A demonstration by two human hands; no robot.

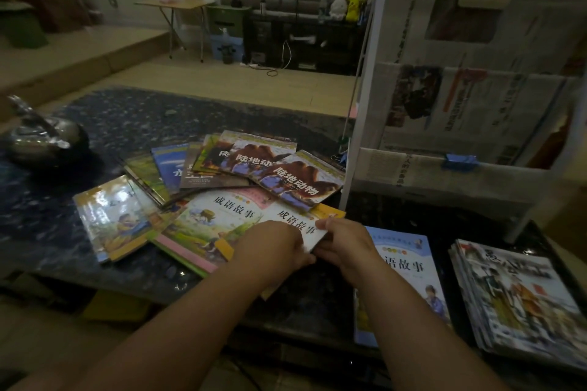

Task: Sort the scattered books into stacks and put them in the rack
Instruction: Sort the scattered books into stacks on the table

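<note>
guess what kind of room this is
Probably a home living room: a dark stone-topped table strewn with children's books, a folding table and plush toys on a low cabinet behind.

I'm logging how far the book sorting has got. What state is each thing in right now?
White-cover book: gripped by both hands, lying on the pile.
Left hand: closed on that book.
Right hand: closed on its right edge.
Scattered books: fanned out, overlapping, unsorted.
Blue-cover book: flat on the table, partly under the right forearm.
Stack of books: piled at the right, roughly aligned.
Rack: upright, holding newspapers.
</note>
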